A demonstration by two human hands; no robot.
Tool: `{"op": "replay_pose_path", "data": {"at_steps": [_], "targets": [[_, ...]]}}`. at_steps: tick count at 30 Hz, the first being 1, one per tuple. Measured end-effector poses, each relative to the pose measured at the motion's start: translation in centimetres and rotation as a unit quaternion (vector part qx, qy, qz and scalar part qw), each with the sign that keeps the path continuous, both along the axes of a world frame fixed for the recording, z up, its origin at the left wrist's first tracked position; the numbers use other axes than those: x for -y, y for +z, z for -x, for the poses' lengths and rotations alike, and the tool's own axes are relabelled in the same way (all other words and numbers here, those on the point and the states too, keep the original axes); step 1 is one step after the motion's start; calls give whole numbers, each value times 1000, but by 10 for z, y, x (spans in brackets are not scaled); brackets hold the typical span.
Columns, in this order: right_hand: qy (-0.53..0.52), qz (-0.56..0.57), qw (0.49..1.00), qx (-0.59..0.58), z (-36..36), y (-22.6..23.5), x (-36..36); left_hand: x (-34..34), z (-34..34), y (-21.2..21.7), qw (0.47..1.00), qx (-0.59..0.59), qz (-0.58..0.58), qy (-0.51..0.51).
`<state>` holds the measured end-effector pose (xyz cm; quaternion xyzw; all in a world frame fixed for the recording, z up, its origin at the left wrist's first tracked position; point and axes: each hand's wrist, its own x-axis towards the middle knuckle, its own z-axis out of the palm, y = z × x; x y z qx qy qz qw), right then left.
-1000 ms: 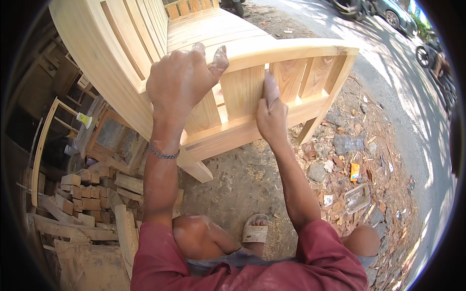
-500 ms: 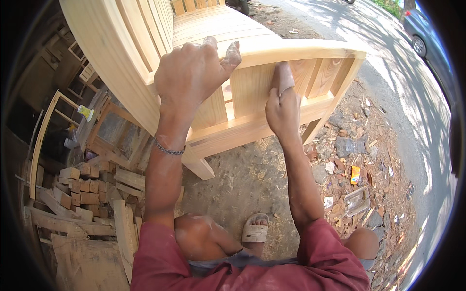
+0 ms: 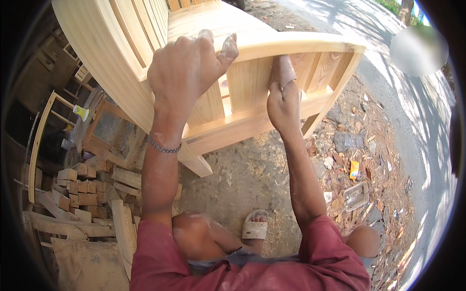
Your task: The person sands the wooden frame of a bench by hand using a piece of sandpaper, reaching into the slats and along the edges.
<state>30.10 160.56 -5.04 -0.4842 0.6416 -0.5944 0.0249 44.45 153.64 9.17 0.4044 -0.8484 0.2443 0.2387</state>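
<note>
A grey road [image 3: 388, 92] borders the right edge of the dirt ground [image 3: 228, 186], which carries 1 pale wooden bench [image 3: 250, 82]. Stacked wood blocks [image 3: 87, 194] lie at the ground's left edge. Over the left corner of the bench's armrest [image 3: 301, 43], the left hand [image 3: 177, 72] is clasped. The right hand [image 3: 285, 106] grasps 1 folded brown sheet [image 3: 282, 70], just under the armrest's lower edge, near its middle.

No text readable — any print on yellow cup [image 3: 81, 113] or orange packet [image 3: 354, 169] (both distant) too fine.
</note>
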Motion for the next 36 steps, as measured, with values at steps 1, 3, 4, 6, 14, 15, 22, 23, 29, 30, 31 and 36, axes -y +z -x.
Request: {"op": "replay_pose_path", "data": {"at_steps": [1,3,4,6,14,15,22,23,29,30,31,36], "targets": [[-23,9,1000,-3,-5,-12,2,-2,-2,-1,1000,7,-9,14],[-22,54,998,-26,-1,-28,14,-4,2,3,999,13,-13,29],[10,31,999,-8,3,-9,9,0,1,-2,999,-11,16,27],[88,-77,989,96,-3,48,-13,-1,-6,0,999,-4,8,50],[127,44,985,109,5,18,-2,-6,-1,4,997,5,-13,72],[114,51,986,112,4,13,-4,-7,2,2,998,3,-11,65],[90,21,990,109,2,27,-11,-5,1,1,998,-3,4,64],[101,17,986,131,1,32,-14,-4,-2,1,998,0,8,61],[89,50,991,81,5,22,-3,-4,-2,1,997,-6,-16,72],[85,16,994,70,9,16,-1,-6,1,3,997,-5,-15,70],[78,-21,995,66,10,2,1,-9,5,6,998,4,-18,65],[83,50,995,7,7,-3,16,-7,-1,0,998,2,-4,70]]}}
